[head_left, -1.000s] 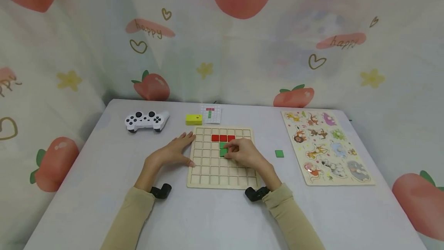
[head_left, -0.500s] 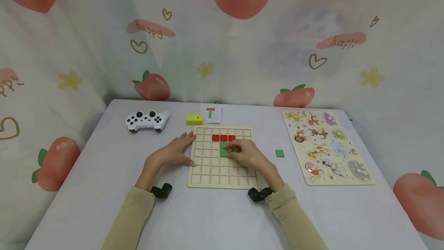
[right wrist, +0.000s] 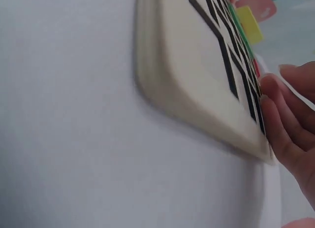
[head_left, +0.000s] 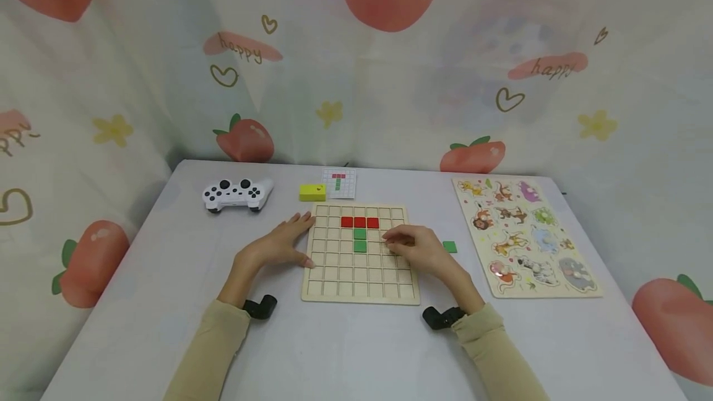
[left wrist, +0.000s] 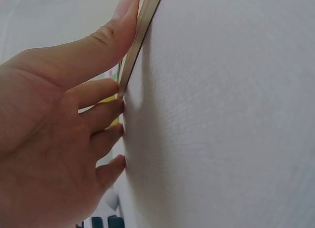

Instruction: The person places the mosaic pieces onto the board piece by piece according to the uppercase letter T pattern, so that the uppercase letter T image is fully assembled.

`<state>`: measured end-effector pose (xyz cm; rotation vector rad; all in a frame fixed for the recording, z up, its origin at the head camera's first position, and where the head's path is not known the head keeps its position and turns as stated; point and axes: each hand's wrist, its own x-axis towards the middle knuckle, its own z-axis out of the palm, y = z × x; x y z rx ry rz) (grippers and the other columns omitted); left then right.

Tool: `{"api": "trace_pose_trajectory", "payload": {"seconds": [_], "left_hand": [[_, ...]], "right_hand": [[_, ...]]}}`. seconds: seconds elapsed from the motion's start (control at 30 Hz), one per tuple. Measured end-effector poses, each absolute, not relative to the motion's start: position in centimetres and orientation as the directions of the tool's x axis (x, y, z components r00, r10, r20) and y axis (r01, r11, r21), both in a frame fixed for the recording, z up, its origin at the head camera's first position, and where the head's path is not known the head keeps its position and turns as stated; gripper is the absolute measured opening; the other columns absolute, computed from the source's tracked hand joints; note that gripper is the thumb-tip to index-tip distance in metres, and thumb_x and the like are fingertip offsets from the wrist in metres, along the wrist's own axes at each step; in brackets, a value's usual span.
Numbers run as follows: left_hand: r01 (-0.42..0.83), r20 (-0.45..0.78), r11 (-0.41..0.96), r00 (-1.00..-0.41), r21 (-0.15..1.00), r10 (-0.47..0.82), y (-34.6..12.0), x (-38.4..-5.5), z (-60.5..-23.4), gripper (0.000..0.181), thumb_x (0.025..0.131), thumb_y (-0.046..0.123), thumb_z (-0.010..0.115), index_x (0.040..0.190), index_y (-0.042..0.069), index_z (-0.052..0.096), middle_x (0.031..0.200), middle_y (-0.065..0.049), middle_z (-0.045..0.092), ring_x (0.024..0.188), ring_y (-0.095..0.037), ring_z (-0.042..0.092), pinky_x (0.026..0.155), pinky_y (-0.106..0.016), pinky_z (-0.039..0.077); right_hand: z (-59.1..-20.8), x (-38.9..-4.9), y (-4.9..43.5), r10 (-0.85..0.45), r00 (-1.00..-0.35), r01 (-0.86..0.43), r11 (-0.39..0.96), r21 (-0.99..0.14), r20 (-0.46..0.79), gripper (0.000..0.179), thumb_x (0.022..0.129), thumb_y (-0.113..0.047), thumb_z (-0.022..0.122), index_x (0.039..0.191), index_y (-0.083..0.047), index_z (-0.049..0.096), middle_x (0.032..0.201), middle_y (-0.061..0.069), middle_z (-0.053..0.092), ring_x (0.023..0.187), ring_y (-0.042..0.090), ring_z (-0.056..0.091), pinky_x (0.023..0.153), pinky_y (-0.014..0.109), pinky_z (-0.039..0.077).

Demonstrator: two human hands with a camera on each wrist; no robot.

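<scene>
A wooden grid board (head_left: 337,276) lies flat in the middle of the table. Three red square tiles (head_left: 359,222) form a row in it, and two green square tiles (head_left: 360,245) run down below the middle one. My left hand (head_left: 274,246) rests at the board's left edge with fingers spread and thumb on the rim; the left wrist view shows the thumb (left wrist: 110,38) along the edge. Over the board's right part hovers my right hand (head_left: 419,247), fingers loosely bent and nothing between them. A single green tile (head_left: 450,247) lies just beyond it on the table.
A white game controller (head_left: 236,195) is at the back left. Behind the board are a yellow block (head_left: 312,192) and a printed card (head_left: 346,190) with a red and green T pattern. An animal puzzle board (head_left: 479,252) lies on the right.
My right hand has let go of the lower green tile and moved right, so both green tiles now show fully. My left hand has stayed put.
</scene>
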<state>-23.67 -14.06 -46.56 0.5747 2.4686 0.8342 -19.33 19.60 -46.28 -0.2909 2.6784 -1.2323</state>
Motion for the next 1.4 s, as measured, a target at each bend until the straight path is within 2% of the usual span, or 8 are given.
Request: {"api": "trace_pose_trajectory", "payload": {"seconds": [0.2, 0.37, 0.47, 0.6, 0.77, 1.03, 1.4], "left_hand": [[0.228, -0.301, 0.730, -0.802, 0.645, 0.516, -14.1, -23.6, -46.7, 0.107, 0.080, 0.033, 0.088, 0.164, 0.010, 0.025, 0.173, -0.009, 0.014, 0.161, -0.034, 0.003, 0.130, -0.058, 0.006], [0.229, -0.305, 0.731, -0.799, 0.642, 0.518, -14.1, -23.7, -46.7, 0.108, 0.081, 0.034, 0.087, 0.165, 0.011, 0.024, 0.174, -0.008, 0.013, 0.161, -0.033, 0.003, 0.130, -0.057, 0.006], [0.232, -0.305, 0.734, -0.799, 0.639, 0.518, -14.1, -23.7, -46.7, 0.108, 0.081, 0.035, 0.087, 0.165, 0.012, 0.023, 0.174, -0.007, 0.013, 0.161, -0.031, 0.002, 0.131, -0.056, 0.005], [0.226, -0.308, 0.738, -0.803, 0.635, 0.511, -14.2, -23.8, -46.7, 0.109, 0.080, 0.035, 0.088, 0.165, 0.013, 0.023, 0.174, -0.006, 0.013, 0.162, -0.030, 0.002, 0.131, -0.056, 0.006], [0.230, -0.304, 0.734, -0.801, 0.639, 0.516, -14.1, -23.8, -46.8, 0.109, 0.080, 0.035, 0.088, 0.165, 0.013, 0.023, 0.174, -0.006, 0.013, 0.162, -0.030, 0.002, 0.131, -0.055, 0.005], [0.233, -0.301, 0.733, -0.801, 0.640, 0.517, -14.0, -23.9, -46.9, 0.109, 0.080, 0.034, 0.088, 0.165, 0.011, 0.022, 0.174, -0.008, 0.012, 0.161, -0.030, 0.001, 0.131, -0.053, 0.003], [0.228, -0.307, 0.732, -0.799, 0.642, 0.517, -14.0, -23.6, -46.5, 0.109, 0.080, 0.033, 0.088, 0.165, 0.010, 0.023, 0.174, -0.009, 0.012, 0.161, -0.033, 0.002, 0.131, -0.055, 0.004]], "right_hand": [[-46.6, -19.1, 21.8, -0.213, -0.976, -0.091, 0.600, -0.794, -0.049, 0.021, 0.098, -0.011, 0.069, 0.118, -0.006, 0.074, 0.109, 0.009, 0.076, 0.090, 0.017, 0.071, 0.076, 0.022, 0.058], [-46.4, -18.8, 23.5, -0.170, -0.985, -0.113, 0.644, -0.757, 0.002, 0.024, 0.097, -0.011, 0.070, 0.120, -0.005, 0.072, 0.110, 0.013, 0.075, 0.081, 0.017, 0.068, 0.066, 0.023, 0.055], [-46.3, -18.7, 24.6, -0.134, -0.991, -0.099, 0.665, -0.740, 0.013, 0.029, 0.095, -0.011, 0.071, 0.123, -0.005, 0.070, 0.116, 0.017, 0.072, 0.077, 0.018, 0.069, 0.062, 0.024, 0.055], [-45.9, -18.6, 26.4, -0.100, -0.995, -0.073, 0.689, -0.721, 0.006, 0.035, 0.096, -0.013, 0.072, 0.130, -0.005, 0.067, 0.122, 0.020, 0.068, 0.079, 0.018, 0.069, 0.063, 0.024, 0.056], [-45.6, -18.9, 28.6, -0.074, -0.997, -0.049, 0.716, -0.696, -0.006, 0.038, 0.097, -0.013, 0.071, 0.132, -0.003, 0.065, 0.122, 0.022, 0.068, 0.085, 0.019, 0.070, 0.064, 0.022, 0.055], [-45.6, -18.9, 30.7, -0.034, -0.995, 0.035, 0.739, -0.673, -0.090, 0.043, 0.098, -0.016, 0.071, 0.136, 0.000, 0.060, 0.126, 0.023, 0.063, 0.097, 0.028, 0.068, 0.069, 0.023, 0.058], [-45.7, -18.5, 32.0, -0.112, -0.979, 0.042, 0.702, -0.711, -0.168, 0.038, 0.096, -0.013, 0.071, 0.130, 0.004, 0.062, 0.123, 0.024, 0.066, 0.093, 0.020, 0.064, 0.072, 0.023, 0.056]]}}
